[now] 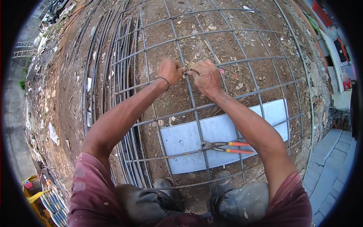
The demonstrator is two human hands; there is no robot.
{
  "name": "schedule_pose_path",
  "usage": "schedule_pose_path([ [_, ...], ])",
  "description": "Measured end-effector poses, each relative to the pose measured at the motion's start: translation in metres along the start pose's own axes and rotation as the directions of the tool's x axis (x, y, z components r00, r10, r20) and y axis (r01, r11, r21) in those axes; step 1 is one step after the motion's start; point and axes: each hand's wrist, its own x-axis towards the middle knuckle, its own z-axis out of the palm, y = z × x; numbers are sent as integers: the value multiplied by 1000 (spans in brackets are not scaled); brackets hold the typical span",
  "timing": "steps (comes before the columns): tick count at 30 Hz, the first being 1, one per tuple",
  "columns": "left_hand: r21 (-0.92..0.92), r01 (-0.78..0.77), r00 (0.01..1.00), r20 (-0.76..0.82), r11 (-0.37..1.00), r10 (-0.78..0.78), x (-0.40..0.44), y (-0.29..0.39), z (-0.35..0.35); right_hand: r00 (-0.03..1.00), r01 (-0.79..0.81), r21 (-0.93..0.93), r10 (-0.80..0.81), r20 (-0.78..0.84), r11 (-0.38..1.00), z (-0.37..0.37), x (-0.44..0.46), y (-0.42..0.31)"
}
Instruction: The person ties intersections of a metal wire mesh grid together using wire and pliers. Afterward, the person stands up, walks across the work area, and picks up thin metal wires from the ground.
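Both hands meet over a crossing of bars in the rebar grid [196, 109]. My left hand [170, 71], a dark band at its wrist, has its fingers closed at the crossing. Just beside it, my right hand [206, 77] is closed too, its thumb and fingers pinched near the same bar. What lies between the fingertips is too small to make out. Pincers [227, 146] with orange-red handles rest on the grid below the hands, above a pale board [181, 140] that lies under the bars.
A bundle of long loose bars [123, 64] runs along the left on brown soil. Boots [223, 181] stand at the grid's near edge. Grey blocks [332, 162] are at the lower right. A ladder [24, 49] shows at the far left.
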Motion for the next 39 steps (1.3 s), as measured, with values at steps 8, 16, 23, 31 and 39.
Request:
schedule_pose_path([
  [8,-239,20,994,-100,971,-45,-37,6,7,1000,4,11,-4,-7,1000,2,2,0],
  [16,-188,-225,892,-435,956,124,-60,10,30,937,331,-97,-315,152,939,-10,12,2],
  [23,-209,-233,898,-421,950,128,-59,-2,32,773,565,-145,-460,438,812,-9,49,-19],
  [31,-280,-184,916,-397,942,60,-56,-4,42,603,377,-269,-14,798,886,0,96,-34],
  [39,-288,-104,910,-413,952,-26,-56,-1,46,275,-315,-450,534,800,836,9,118,-58],
])
